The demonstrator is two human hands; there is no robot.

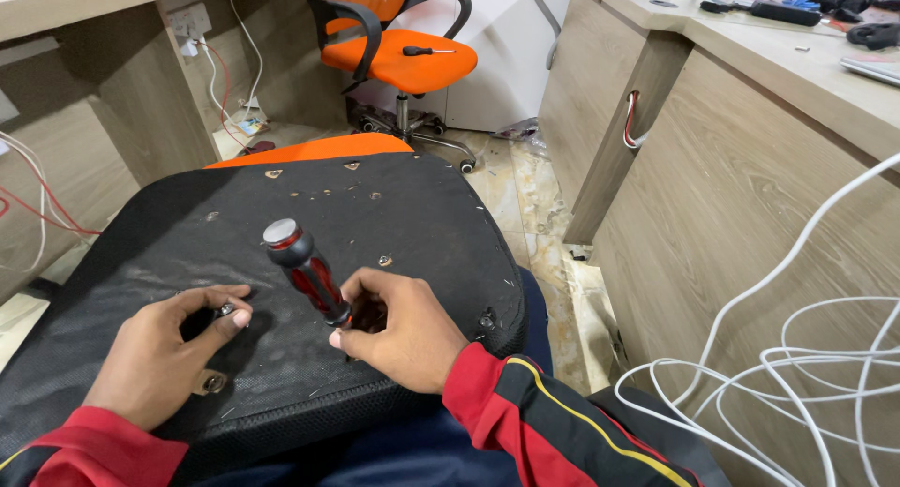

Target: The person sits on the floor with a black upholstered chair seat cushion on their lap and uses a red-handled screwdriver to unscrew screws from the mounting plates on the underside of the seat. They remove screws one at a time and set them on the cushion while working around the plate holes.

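Black fabric-covered chair-seat underside (394, 215) lay upturned; right hand (403, 332) gripped red-black screwdriver (305, 267), left hand (164, 360) at nine o'clock pinched small dark fastener (225, 310), steadying it.

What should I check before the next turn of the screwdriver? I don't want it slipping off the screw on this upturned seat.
1. Right hand grips the screwdriver low, near the shaft: ok.
2. Tip seated in a screw head: cannot tell, the fingers hide it.
3. Screwdriver upright on the seat base: not ok, its handle leans up and to the left.
4. Left hand clear of the tip: ok, it pinches a small dark part off to the side.
5. Seat base steady: ok, it rests across the lap.
6. Loose white cables away from the hands: ok.
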